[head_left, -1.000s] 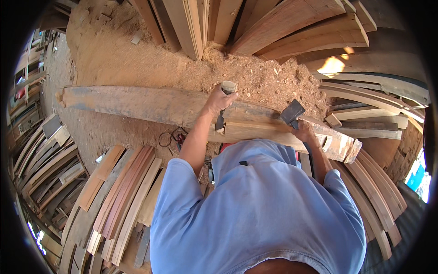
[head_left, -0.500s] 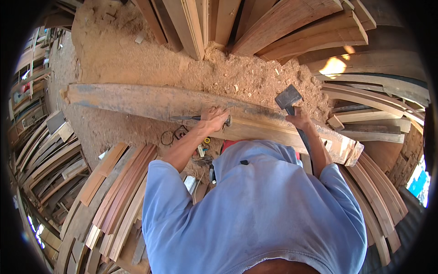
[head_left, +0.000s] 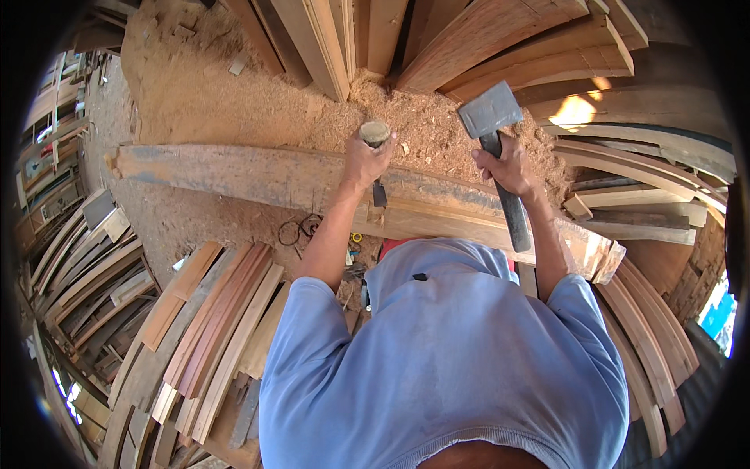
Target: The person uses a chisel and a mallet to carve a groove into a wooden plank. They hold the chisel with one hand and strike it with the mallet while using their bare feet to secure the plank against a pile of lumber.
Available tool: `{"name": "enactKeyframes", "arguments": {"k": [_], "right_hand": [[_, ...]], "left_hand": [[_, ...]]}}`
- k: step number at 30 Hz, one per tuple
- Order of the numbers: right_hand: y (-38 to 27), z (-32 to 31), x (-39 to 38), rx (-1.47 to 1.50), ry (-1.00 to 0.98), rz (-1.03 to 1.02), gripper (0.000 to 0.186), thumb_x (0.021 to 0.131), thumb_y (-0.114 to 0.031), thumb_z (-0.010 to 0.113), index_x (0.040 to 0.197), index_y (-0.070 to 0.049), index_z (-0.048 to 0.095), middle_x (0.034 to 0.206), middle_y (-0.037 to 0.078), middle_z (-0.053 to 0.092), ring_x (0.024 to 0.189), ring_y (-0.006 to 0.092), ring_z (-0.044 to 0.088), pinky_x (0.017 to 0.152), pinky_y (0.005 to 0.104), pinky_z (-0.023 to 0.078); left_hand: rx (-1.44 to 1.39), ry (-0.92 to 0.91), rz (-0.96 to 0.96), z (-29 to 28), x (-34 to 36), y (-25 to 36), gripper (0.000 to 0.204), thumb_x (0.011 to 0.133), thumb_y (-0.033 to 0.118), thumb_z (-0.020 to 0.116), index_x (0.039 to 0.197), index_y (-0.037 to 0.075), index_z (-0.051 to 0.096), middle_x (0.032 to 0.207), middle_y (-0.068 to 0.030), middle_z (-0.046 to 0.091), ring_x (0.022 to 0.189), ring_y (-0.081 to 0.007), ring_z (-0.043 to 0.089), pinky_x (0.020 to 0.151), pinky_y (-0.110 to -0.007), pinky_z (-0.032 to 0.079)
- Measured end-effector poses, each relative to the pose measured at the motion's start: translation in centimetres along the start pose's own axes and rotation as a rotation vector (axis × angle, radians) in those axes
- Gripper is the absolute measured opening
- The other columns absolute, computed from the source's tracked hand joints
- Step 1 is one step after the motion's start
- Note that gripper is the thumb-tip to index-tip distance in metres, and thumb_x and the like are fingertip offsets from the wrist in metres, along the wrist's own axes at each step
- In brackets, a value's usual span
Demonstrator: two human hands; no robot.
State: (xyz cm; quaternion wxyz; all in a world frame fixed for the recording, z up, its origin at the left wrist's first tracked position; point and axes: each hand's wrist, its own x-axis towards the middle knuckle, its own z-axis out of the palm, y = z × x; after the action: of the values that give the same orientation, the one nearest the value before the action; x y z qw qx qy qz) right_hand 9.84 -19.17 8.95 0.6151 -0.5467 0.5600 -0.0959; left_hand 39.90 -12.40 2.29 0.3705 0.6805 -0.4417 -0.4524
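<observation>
Sawdust-covered floor (head_left: 226,98) — left hand (head_left: 366,162) holds one chisel (head_left: 380,195), right hand (head_left: 512,166) one mallet (head_left: 491,110).

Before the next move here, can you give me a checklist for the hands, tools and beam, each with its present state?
1. Left hand closed around the chisel: ok.
2. Chisel's butt showing above the fist: ok.
3. Chisel's edge touching the beam: cannot tell; the blade points down at it, but contact is unclear.
4. Right hand closed around the mallet: ok, gripped by the handle.
5. Mallet apart from the chisel: ok, its head is off to the right.
6. Beam held fast: cannot tell; no clamp shows.
</observation>
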Motion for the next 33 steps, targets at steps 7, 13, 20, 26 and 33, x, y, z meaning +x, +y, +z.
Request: {"name": "enactKeyframes", "arguments": {"k": [7, 13, 20, 26, 33], "right_hand": [[-7.7, -2.1, 0.8, -0.027, 0.187, -0.202, 0.042, 0.092, -0.037, 0.078, 0.099, 0.001, 0.062, 0.068, 0.003, 0.062, 0.06, 0.0115, 0.061, 0.055, 0.0285, 0.051], [-13.0, -4.3, 0.4, 0.044, 0.357, -0.381, 0.041, 0.09, -0.037, 0.081, 0.097, -0.001, 0.063, 0.069, 0.003, 0.062, 0.061, 0.0092, 0.061, 0.054, 0.0267, 0.052], [-10.2, 2.0, 2.4, -0.285, 0.203, -0.157, 0.031, 0.093, -0.031, 0.073, 0.096, -0.002, 0.063, 0.073, 0.009, 0.067, 0.063, 0.0229, 0.065, 0.06, 0.0396, 0.055], [-6.7, 5.9, 3.6, -0.798, -0.18, -0.162, 0.042, 0.086, -0.025, 0.071, 0.115, 0.003, 0.063, 0.092, 0.026, 0.072, 0.093, 0.0382, 0.072, 0.084, 0.0494, 0.056], [-15.9, 1.6, 6.7, -0.085, 0.399, -0.479, 0.036, 0.092, -0.032, 0.072, 0.09, 0.003, 0.064, 0.074, 0.012, 0.069, 0.063, 0.0176, 0.065, 0.055, 0.0351, 0.054]], "left_hand": [[0.085, -0.062, -0.088, -0.2, 0.2, -1.2, 0.015, 0.09, 0.013, 0.075, 0.093, 0.003, 0.064, 0.08, -0.0044, 0.067, 0.073, -0.0136, 0.062, 0.068, -0.03, 0.052], [-0.045, -0.112, -0.076, -0.1, -0.8, -2.2, 0.013, 0.091, 0.011, 0.075, 0.092, 0.005, 0.063, 0.077, 0.0003, 0.064, 0.071, -0.01, 0.059, 0.067, -0.029, 0.051], [-0.058, -0.221, 0.028, -0.4, -3.1, -1.9, 0.016, 0.088, 0.01, 0.077, 0.094, 0.003, 0.065, 0.085, -0.0019, 0.068, 0.079, -0.0113, 0.063, 0.072, -0.03, 0.053], [0.106, -0.083, 0.1, -0.9, -3.6, -3.2, 0.015, 0.085, 0.007, 0.076, 0.092, 0.003, 0.064, 0.081, -0.0023, 0.068, 0.074, -0.0103, 0.061, 0.068, -0.029, 0.052], [-0.174, -0.135, -0.075, -1.2, -4.0, -5.6, 0.012, 0.088, 0.007, 0.076, 0.094, 0.002, 0.067, 0.083, -0.0003, 0.069, 0.078, -0.0091, 0.064, 0.073, -0.027, 0.053]]}}
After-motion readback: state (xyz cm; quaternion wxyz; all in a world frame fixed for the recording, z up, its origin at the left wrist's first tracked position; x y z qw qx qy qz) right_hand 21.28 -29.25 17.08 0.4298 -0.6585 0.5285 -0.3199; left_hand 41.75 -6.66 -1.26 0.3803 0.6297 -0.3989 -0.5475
